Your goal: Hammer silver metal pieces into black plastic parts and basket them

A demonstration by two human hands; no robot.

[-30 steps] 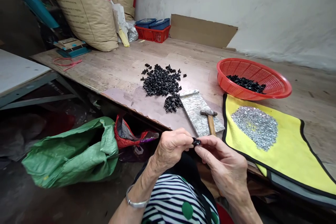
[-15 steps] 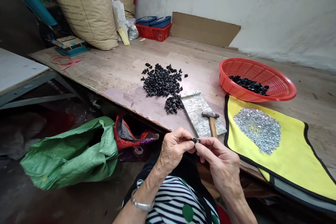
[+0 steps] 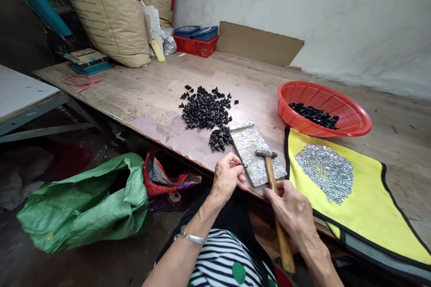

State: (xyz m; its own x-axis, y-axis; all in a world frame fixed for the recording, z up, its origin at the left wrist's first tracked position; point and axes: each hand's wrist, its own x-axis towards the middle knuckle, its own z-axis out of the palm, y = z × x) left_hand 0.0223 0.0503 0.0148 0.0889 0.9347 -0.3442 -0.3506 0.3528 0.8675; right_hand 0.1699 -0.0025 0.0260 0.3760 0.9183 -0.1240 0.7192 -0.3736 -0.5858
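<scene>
Black and tiny, one part [image 3: 245, 166] sits pinched at two o'clock on the left hand [image 3: 227, 176]; the right hand [image 3: 293, 210] curls around the hammer [image 3: 270, 171], head at eleven o'clock over the grey slab [image 3: 247, 143].

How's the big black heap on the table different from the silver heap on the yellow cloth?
The black heap is dark; the silver heap is shiny. The black heap's pieces look chunkier, the silver heap's finer. The black heap lies on the table, the silver heap on the yellow cloth. Both are loose heaps of many small pieces.
</scene>
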